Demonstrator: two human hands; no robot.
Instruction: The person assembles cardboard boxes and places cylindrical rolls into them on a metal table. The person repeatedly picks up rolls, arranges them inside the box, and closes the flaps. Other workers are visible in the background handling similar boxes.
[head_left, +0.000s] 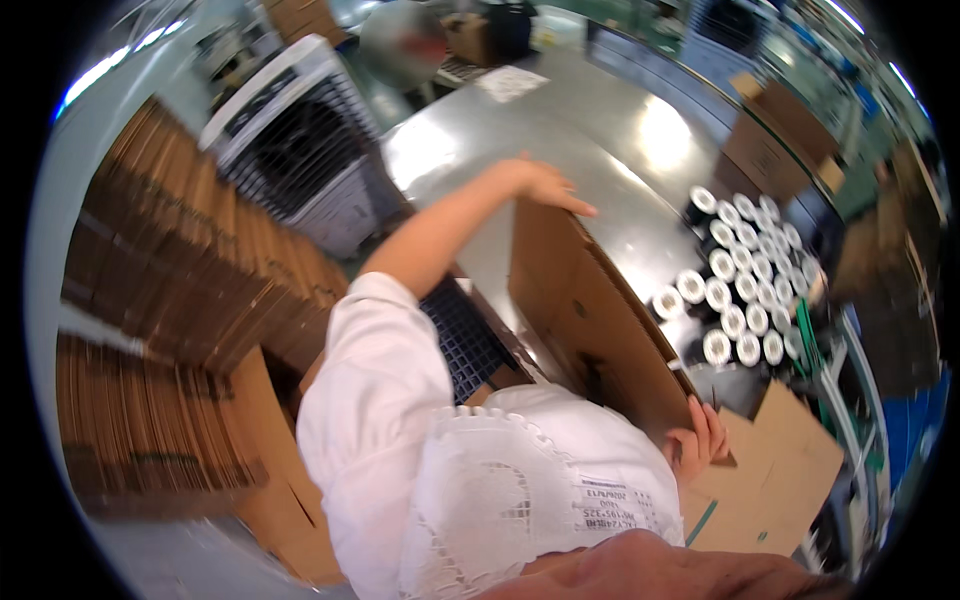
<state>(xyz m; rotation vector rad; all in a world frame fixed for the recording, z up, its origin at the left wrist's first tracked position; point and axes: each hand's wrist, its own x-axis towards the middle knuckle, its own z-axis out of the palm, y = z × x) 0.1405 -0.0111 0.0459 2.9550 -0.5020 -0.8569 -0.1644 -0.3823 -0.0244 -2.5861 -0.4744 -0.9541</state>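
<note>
A flat, folded cardboard box (590,310) stands on edge in front of me, slanting from the table toward my body. My left hand (548,188) reaches across to its far upper corner. Its fingers extend over the edge and hold it there, with part of the grip hidden. At the near right end, my right hand (698,440) has its fingers curled round the edge of the same box. Beside this end lie opened cardboard sheets (770,470), partly beneath my right hand.
Several white-topped rolls (745,265) stand grouped on the shiny metal table (590,120). Beyond them is an open carton (770,150). Tall stacks of flattened boxes (190,230) rise at my left, near a white air cooler (300,140). A dark plastic crate (465,335) sits below my left arm.
</note>
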